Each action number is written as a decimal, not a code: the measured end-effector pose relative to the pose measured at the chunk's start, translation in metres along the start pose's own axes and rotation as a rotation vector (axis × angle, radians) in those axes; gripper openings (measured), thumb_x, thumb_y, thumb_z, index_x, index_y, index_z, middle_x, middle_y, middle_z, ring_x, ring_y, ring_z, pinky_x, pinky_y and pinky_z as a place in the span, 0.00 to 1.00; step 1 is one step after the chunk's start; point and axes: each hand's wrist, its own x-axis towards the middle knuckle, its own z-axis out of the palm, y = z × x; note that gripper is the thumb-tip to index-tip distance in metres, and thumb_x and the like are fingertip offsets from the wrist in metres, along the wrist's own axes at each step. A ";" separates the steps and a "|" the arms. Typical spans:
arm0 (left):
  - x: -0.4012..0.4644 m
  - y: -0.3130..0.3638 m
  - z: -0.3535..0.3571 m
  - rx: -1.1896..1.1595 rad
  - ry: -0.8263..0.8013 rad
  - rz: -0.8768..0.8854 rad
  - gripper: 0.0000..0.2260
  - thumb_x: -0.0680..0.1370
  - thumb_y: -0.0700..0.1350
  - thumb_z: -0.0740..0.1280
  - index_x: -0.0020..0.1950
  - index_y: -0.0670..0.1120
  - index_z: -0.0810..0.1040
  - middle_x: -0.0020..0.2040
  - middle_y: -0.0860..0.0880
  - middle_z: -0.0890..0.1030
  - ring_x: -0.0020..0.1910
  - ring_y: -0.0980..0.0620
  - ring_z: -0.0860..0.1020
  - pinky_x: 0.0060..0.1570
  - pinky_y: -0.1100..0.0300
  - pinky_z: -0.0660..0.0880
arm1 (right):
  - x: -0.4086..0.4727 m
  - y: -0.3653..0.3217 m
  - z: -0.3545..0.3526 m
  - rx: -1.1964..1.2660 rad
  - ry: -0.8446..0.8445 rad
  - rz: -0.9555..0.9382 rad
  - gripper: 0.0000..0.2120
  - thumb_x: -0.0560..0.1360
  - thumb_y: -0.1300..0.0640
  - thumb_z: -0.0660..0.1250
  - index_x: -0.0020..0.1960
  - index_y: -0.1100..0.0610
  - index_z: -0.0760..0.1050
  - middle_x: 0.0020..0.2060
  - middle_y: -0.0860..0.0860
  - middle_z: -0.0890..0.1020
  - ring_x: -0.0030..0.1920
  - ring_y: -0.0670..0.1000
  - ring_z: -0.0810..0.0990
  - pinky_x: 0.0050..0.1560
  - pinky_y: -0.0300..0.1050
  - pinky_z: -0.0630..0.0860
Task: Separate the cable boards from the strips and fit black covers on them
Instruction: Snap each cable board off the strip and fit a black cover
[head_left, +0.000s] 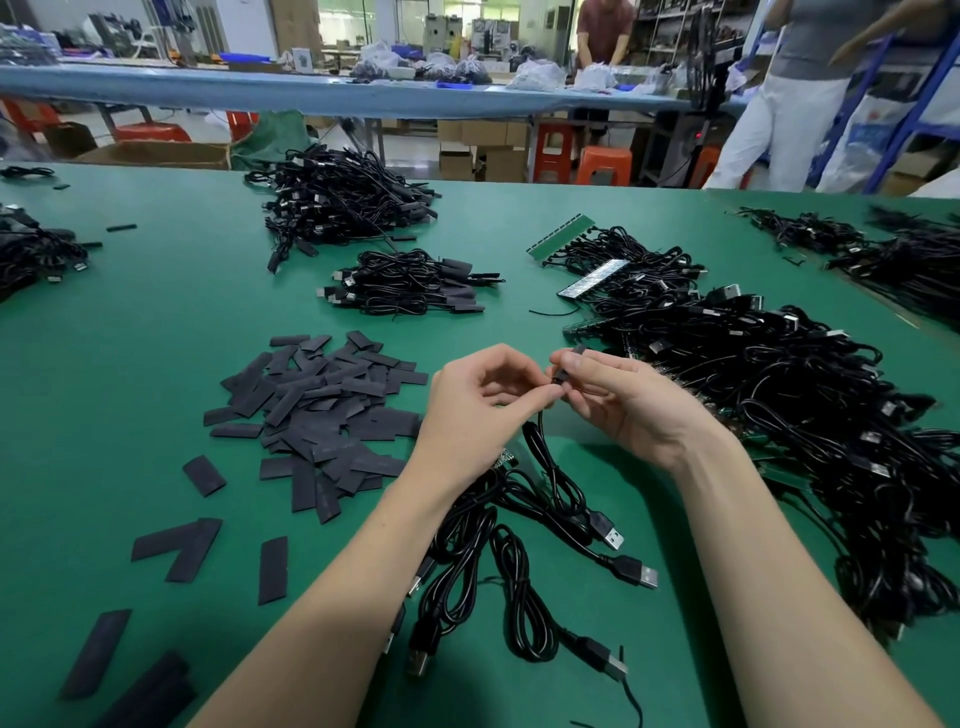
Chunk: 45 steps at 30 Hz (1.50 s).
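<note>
green mat (156, 322), cover pile (322, 410), cable heaps (779, 395); workshop, seemingly busy.

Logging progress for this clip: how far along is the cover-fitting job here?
Done: two heaps of covered cables upper centre. In hand: left hand and right hand pinch one cable's end. Left: big pile on strips at right, loose black covers.

bare mat (156, 332) left, cable heap (779, 395) crowding right
</note>
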 end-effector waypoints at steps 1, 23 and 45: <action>0.000 0.000 0.000 0.001 0.003 0.003 0.07 0.70 0.43 0.80 0.40 0.52 0.83 0.38 0.51 0.85 0.38 0.54 0.83 0.44 0.59 0.82 | -0.001 0.000 0.000 -0.005 -0.006 0.007 0.04 0.70 0.60 0.73 0.41 0.57 0.87 0.39 0.52 0.86 0.35 0.43 0.83 0.37 0.31 0.79; -0.002 0.001 -0.005 -0.044 -0.043 -0.110 0.08 0.68 0.44 0.81 0.41 0.44 0.84 0.38 0.46 0.86 0.39 0.46 0.86 0.45 0.57 0.82 | -0.005 0.000 -0.006 -0.098 -0.095 0.063 0.05 0.68 0.60 0.74 0.42 0.58 0.87 0.37 0.52 0.85 0.33 0.44 0.81 0.38 0.30 0.80; 0.001 -0.003 -0.003 -0.072 -0.010 -0.072 0.07 0.68 0.48 0.80 0.38 0.52 0.83 0.36 0.49 0.85 0.37 0.50 0.85 0.44 0.60 0.81 | 0.000 0.005 0.007 -0.054 0.007 -0.203 0.13 0.65 0.55 0.77 0.50 0.50 0.87 0.48 0.55 0.87 0.43 0.49 0.85 0.45 0.39 0.81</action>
